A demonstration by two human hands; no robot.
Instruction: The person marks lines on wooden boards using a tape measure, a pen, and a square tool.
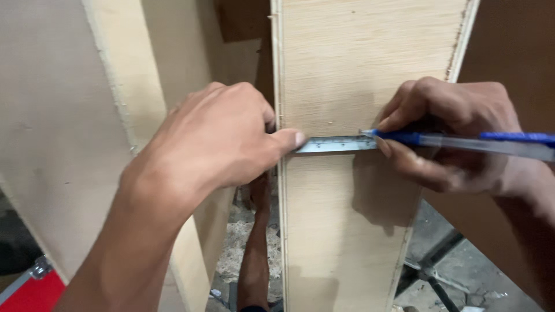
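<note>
Plywood board (347, 219), pale and fine-grained, runs as a long narrow strip up the middle of the view, its left edge showing thin layers and its right edge slightly ragged near the top. Across it lies one metal ruler (338, 144), flat on the face and square to the board's length, with fine graduations along its edge. The left hand (217, 141) is curled over the board's left edge, its thumb pressed down on the ruler's near end so that the ruler is pinned against the wood; the other fingers are folded behind the edge and mostly hidden. The right hand (457, 133) is closed in a writing grip around one blue-and-clear pen (462, 140), the fingers bunched tight on the barrel, and the pen's tip touches the board right at the ruler's upper edge. To the left stand two more pale panels (63, 144), leaning upright and close together. Between them and the board, lower down, one forearm of another person (254, 260) reaches upward. A red object with a metal corner (34, 286) sits at the lower left.
</note>
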